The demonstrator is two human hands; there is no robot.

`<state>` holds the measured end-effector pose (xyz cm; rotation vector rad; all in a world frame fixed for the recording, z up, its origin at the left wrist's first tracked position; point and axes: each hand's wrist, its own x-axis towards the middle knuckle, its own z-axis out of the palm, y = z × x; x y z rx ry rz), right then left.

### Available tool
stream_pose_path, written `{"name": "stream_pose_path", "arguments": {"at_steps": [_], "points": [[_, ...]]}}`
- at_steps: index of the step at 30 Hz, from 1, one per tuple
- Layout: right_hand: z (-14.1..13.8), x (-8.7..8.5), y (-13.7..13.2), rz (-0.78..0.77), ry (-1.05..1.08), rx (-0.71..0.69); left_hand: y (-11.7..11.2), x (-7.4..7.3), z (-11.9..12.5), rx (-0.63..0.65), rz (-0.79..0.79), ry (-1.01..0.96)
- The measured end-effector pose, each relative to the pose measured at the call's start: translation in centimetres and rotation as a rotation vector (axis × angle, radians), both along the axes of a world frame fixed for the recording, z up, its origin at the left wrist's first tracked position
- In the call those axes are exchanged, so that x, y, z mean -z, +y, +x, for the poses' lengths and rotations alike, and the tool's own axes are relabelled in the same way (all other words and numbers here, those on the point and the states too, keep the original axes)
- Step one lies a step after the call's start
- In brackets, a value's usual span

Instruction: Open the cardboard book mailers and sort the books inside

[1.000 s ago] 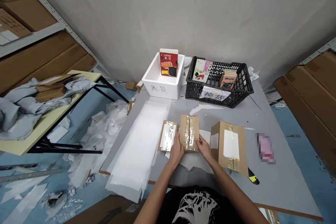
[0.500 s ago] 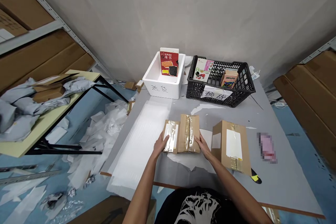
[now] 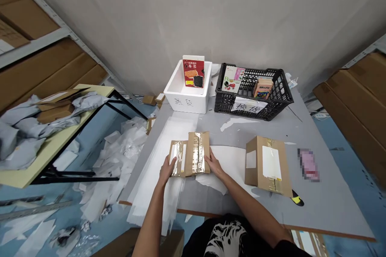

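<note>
Two small taped cardboard parcels lie side by side on the grey table (image 3: 325, 192). The flatter one (image 3: 178, 156) has a white label under clear tape. The taller one (image 3: 197, 152) stands to its right. My left hand (image 3: 167, 169) presses against the flat parcel's left side with its fingers along the edge. My right hand (image 3: 213, 164) presses against the taller parcel's right side. Both parcels sit squeezed between the two hands, partly over a stack of white foam sheets (image 3: 157, 168).
A bigger labelled cardboard box (image 3: 267, 164) stands to the right, a black-and-yellow cutter (image 3: 297, 199) beside it. At the back are a white foam box (image 3: 188, 90) with a red book and a black basket (image 3: 255, 94) with books. Packing scraps litter the floor on the left.
My left hand went from the taller parcel to the flat one's outer side. Both hands have slid the two parcels together to the left, onto the foam sheets.
</note>
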<state>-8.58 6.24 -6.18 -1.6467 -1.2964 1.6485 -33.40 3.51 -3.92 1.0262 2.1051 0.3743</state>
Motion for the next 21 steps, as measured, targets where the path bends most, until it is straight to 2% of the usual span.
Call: {"name": "stream_pose_path", "arguments": {"at_steps": [2,3,4,6,8,9,11,13,14,17,19,21], "points": [[-0.4,0.2,-0.3,-0.002,-0.044,-0.035,-0.3,0.7,-0.2,0.001,-0.032,-0.008],[-0.3,-0.1,-0.5,0.015,-0.061,-0.042,-0.3,0.6,-0.2,0.006,-0.032,0.01],[0.0,-0.6,-0.7,0.045,-0.085,-0.041,-0.2,0.1,0.0,0.003,0.002,0.054],[1.4,-2.5,-1.3,0.153,-0.154,-0.004,0.1,-1.7,1.2,-0.026,0.217,0.198],[4.2,-5.0,-2.2,0.317,-0.237,0.064,0.6,-4.0,3.9,-0.065,0.563,0.322],[6.0,-6.3,-2.7,0.412,-0.283,0.108,0.8,-5.1,5.9,-0.048,0.7,0.319],[10.2,-8.4,-3.8,0.582,-0.431,0.239,1.3,-6.6,10.9,0.051,0.799,0.151],[14.8,-9.3,-4.6,0.647,-0.611,0.403,1.8,-7.0,17.0,0.2,0.725,-0.116],[17.0,-9.2,-4.9,0.645,-0.698,0.489,2.0,-6.8,20.1,0.28,0.653,-0.217],[22.6,-7.4,-5.0,0.523,-0.815,0.626,2.3,-5.1,28.1,0.491,0.46,-0.345],[25.2,-5.8,-4.7,0.379,-0.751,0.655,2.3,-3.8,31.8,0.581,0.369,-0.36],[26.9,-4.6,-4.3,0.216,-0.642,0.626,2.3,-2.7,34.0,0.617,0.308,-0.374]]}}
